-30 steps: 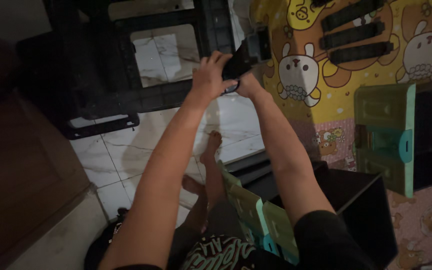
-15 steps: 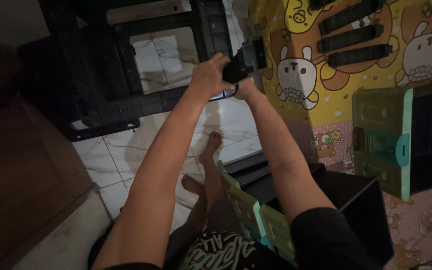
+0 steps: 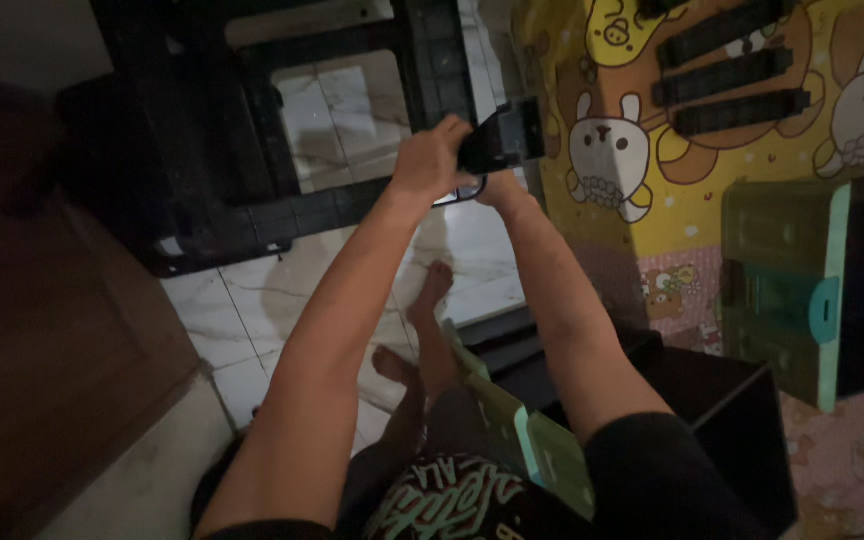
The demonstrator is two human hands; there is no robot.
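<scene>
Both your arms are out ahead, and over the last second they have drifted a touch up and right, carrying the small black panel (image 3: 502, 137) closer to the black frame's (image 3: 432, 60) upright edge. Your left hand (image 3: 430, 160) has its fingers curled tight around the panel's near end; your right hand (image 3: 492, 183) sits mostly hidden under it, so I cannot tell its grip. There's open tile floor (image 3: 252, 300) below, but the yellow cartoon mat (image 3: 602, 230) crowds your right and a dark wooden cabinet (image 3: 42, 340) your left.
</scene>
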